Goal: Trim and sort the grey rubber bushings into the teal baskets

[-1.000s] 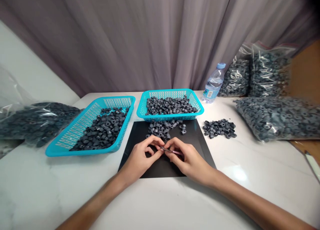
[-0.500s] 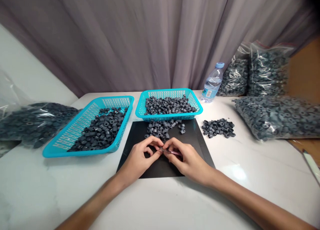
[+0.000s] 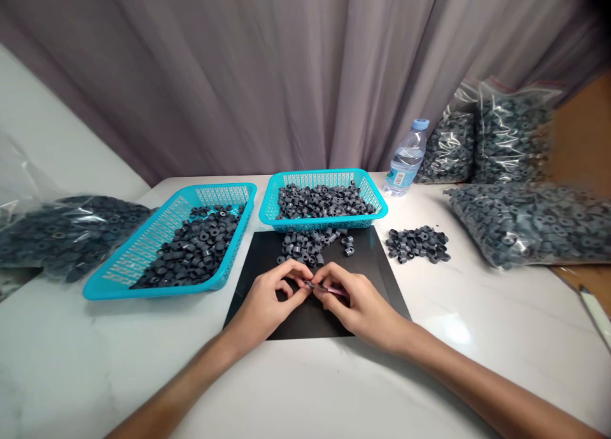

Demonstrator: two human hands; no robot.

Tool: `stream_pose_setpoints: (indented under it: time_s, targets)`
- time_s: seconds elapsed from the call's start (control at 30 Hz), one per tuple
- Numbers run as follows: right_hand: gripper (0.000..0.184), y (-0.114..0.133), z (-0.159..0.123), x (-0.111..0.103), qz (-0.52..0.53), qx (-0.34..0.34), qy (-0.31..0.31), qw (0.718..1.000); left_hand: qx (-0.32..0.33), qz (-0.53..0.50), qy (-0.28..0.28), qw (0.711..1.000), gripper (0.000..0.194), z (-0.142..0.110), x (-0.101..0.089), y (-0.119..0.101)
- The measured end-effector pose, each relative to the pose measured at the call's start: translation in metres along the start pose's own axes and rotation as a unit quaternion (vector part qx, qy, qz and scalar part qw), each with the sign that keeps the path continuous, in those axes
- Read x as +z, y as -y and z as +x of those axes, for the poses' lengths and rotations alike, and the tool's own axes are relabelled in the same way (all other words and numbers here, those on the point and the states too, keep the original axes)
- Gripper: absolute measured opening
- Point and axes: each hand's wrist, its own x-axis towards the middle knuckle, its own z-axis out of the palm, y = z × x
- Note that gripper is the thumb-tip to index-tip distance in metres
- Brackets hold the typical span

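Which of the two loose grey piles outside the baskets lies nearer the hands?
The pile on the black mat, just beyond the left hand and right hand; the other pile lies farther right, off the mat, on the white tabletop.

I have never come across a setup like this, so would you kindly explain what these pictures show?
There is no machine here: you see a person's bare left hand and right hand, filmed by a camera worn on the head, looking forward and down.

The right hand holds a slim pinkish tool, its tip meeting the left fingertips; whatever they pinch is too small to make out.

The hands are over a flat black rectangular mat on a white marbled table. Small dark grey ring-shaped pieces lie loose on the mat, in a pile to its right and in two turquoise plastic baskets. Clear plastic bags hold similar pieces, and a clear blue-capped bottle stands behind.
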Motion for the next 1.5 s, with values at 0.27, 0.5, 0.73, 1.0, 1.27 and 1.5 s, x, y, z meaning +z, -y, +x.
stream_pose_setpoints:
  time_s: [0.27, 0.5, 0.73, 1.0, 1.27, 1.5]
  targets:
    - [0.008, 0.0012, 0.0005, -0.0002, 0.008, 0.002, -0.001, 1.000, 0.001, -0.003, -0.002, 1.000, 0.008, -0.0021, -0.0003, -0.0012]
    - [0.017, -0.0007, 0.0012, -0.0003, 0.074, 0.011, -0.005, 0.997, 0.013, -0.004, -0.002, 1.000, 0.010, -0.0021, -0.0002, 0.0019]
    - [0.024, -0.0021, 0.0027, -0.0001, 0.143, 0.022, -0.028, 0.989, 0.013, -0.006, -0.011, 1.000, 0.013, -0.0030, 0.0006, -0.0013]
    - [0.026, -0.0020, 0.0052, -0.0005, 0.189, 0.037, -0.039, 0.980, 0.054, 0.038, -0.033, 0.997, 0.014, -0.0065, 0.0004, -0.0037]
    - [0.023, -0.0015, 0.0052, -0.0016, 0.205, 0.032, -0.033, 0.978, 0.089, 0.049, -0.046, 0.994, 0.012, -0.0077, 0.0014, -0.0008]
    - [0.027, 0.0003, 0.0056, -0.0023, 0.202, 0.038, -0.034, 0.978, 0.110, 0.068, -0.054, 0.990, 0.009, -0.0085, 0.0012, -0.0017]
